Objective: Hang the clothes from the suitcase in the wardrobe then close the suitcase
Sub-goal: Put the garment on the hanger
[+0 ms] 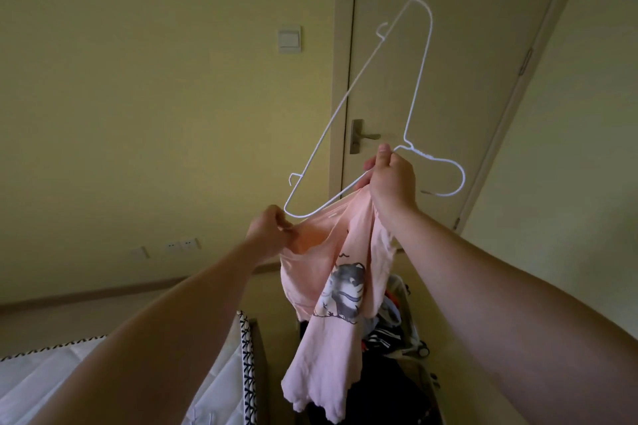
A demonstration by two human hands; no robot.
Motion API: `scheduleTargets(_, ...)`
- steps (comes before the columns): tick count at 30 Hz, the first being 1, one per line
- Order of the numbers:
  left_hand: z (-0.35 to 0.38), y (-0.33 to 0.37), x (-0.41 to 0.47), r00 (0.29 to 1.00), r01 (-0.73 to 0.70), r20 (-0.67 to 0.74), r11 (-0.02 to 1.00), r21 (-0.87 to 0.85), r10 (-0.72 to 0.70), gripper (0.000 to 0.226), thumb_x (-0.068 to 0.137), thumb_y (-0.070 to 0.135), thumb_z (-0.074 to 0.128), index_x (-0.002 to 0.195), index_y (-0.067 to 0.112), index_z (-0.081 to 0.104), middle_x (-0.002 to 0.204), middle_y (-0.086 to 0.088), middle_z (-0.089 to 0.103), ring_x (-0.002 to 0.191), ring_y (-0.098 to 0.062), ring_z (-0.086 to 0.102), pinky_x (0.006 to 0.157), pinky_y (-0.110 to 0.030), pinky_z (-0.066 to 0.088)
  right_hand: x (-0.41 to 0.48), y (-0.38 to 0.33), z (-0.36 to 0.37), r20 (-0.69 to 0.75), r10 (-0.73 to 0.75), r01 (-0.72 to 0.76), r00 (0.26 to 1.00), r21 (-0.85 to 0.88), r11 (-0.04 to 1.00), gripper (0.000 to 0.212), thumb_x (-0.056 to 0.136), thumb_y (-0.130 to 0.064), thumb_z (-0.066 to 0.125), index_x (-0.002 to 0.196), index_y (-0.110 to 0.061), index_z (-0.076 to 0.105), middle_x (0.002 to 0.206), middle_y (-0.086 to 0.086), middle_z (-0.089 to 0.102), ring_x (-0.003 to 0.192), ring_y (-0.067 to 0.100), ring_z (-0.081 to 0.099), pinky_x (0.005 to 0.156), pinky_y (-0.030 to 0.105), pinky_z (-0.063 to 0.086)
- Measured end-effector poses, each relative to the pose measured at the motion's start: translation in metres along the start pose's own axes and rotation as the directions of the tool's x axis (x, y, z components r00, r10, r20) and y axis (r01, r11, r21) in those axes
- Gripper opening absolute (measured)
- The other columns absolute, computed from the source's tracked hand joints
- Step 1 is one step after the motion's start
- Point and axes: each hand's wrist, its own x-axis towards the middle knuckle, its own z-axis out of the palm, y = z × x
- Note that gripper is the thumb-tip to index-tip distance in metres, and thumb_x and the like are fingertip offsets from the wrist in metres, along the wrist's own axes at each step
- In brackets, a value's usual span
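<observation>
Head view | left grip [272,229] pinches pink T-shirt [321,355] collar beside wire hanger [360,79] shoulder | right grip [392,179] clenched on hanger neck, above suitcase [414,342] | I judge shirt light, limp, stretchy: take collar hem.

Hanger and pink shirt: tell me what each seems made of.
The hanger looks like thin metal wire with a smooth white coating: slender, twisted at the neck. The shirt looks like soft matte knit, probably cotton: it drapes limply and carries a printed picture.
</observation>
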Motion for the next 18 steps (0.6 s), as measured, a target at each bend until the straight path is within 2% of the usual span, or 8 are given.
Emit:
scheduleTargets(2,-0.007,0.003,0.001,0.997,0.038,0.074,0.985,-0.167,-0.026,0.028,0.059,0.000,0.069,0.056,0.020,0.050,0.056,0.011,0.052,0.057,-0.013,0.043,0.050,-0.021,0.035,0.000,0.001,-0.001,0.011,0.048,-0.049,0.999,0.056,0.997,0.051,0.105,-0.040,0.028,0.074,-0.013,0.057,0.045,0.003,0.062,0.053,0.016,0.061,0.064,0.029,0.047)
scheduleTargets(4,-0.016,0.003,0.005,0.989,0.091,0.138,0.959,-0.268,-0.055,0.039,0.064,-0.015,0.058,0.049,0.021,0.058,0.051,0.012,0.054,0.058,-0.014,0.045,0.053,-0.022,0.039,0.000,0.001,-0.003,0.025,0.065,-0.067,0.998,0.091,0.994,0.051,0.105,-0.040,0.029,0.076,-0.010,0.059,0.043,0.003,0.061,0.044,0.011,0.057,0.062,0.028,0.047)
scheduleTargets(6,-0.023,0.001,0.008,0.985,0.114,0.161,0.945,-0.307,-0.067,0.046,0.070,-0.027,0.052,0.062,0.014,0.071,0.068,0.003,0.072,0.065,-0.021,0.061,0.066,-0.028,0.053,-0.001,0.001,-0.005,0.045,0.053,-0.058,0.998,0.099,0.993,0.051,0.105,-0.039,0.030,0.074,-0.010,0.059,0.042,0.003,0.060,0.040,0.010,0.055,0.059,0.027,0.046)
scheduleTargets(8,-0.029,0.000,0.010,0.987,0.085,0.154,0.968,-0.234,-0.050,0.044,0.071,-0.027,0.048,0.075,0.005,0.077,0.086,-0.010,0.076,0.076,-0.019,0.068,0.076,-0.024,0.057,-0.002,0.000,-0.006,0.075,0.034,-0.041,0.997,0.095,0.995,0.051,0.105,-0.039,0.030,0.073,-0.012,0.058,0.042,0.002,0.060,0.042,0.012,0.055,0.059,0.028,0.047)
scheduleTargets(9,-0.032,-0.001,0.009,0.988,0.066,0.152,0.984,-0.164,-0.041,0.044,0.073,-0.025,0.047,0.077,0.006,0.078,0.086,-0.012,0.076,0.075,-0.013,0.068,0.073,-0.018,0.056,-0.003,0.000,-0.006,0.089,0.022,-0.030,0.996,0.094,0.995,0.051,0.105,-0.039,0.030,0.072,-0.012,0.057,0.043,0.002,0.060,0.044,0.014,0.056,0.060,0.029,0.047)
scheduleTargets(12,-0.038,0.001,0.007,0.991,0.049,0.130,0.996,-0.068,-0.040,0.043,0.078,-0.021,0.048,0.090,0.006,0.079,0.091,-0.010,0.076,0.071,-0.006,0.065,0.065,-0.012,0.052,-0.008,-0.002,-0.005,0.157,-0.038,0.025,0.987,0.085,0.996,0.050,0.105,-0.040,0.031,0.071,-0.014,0.057,0.048,0.005,0.063,0.047,0.017,0.058,0.058,0.028,0.047)
scheduleTargets(15,-0.045,0.010,0.002,0.984,0.020,0.180,0.997,-0.074,-0.007,0.031,0.085,-0.008,0.064,0.106,0.013,0.075,0.096,-0.004,0.074,0.075,-0.006,0.063,0.066,-0.006,0.050,-0.013,-0.003,-0.004,0.222,-0.140,0.144,0.965,-0.002,0.990,0.047,0.105,-0.040,0.032,0.072,-0.016,0.055,0.054,0.005,0.065,0.053,0.021,0.060,0.052,0.024,0.043)
scheduleTargets(18,-0.050,0.016,0.001,0.983,-0.053,0.179,0.997,0.056,0.043,0.033,0.088,0.001,0.065,0.112,0.021,0.073,0.094,0.000,0.072,0.079,-0.010,0.057,0.068,-0.013,0.048,-0.014,-0.001,-0.004,0.246,-0.212,0.237,0.946,-0.074,0.969,0.045,0.105,-0.041,0.031,0.074,-0.019,0.054,0.057,0.003,0.067,0.060,0.021,0.063,0.057,0.024,0.044)
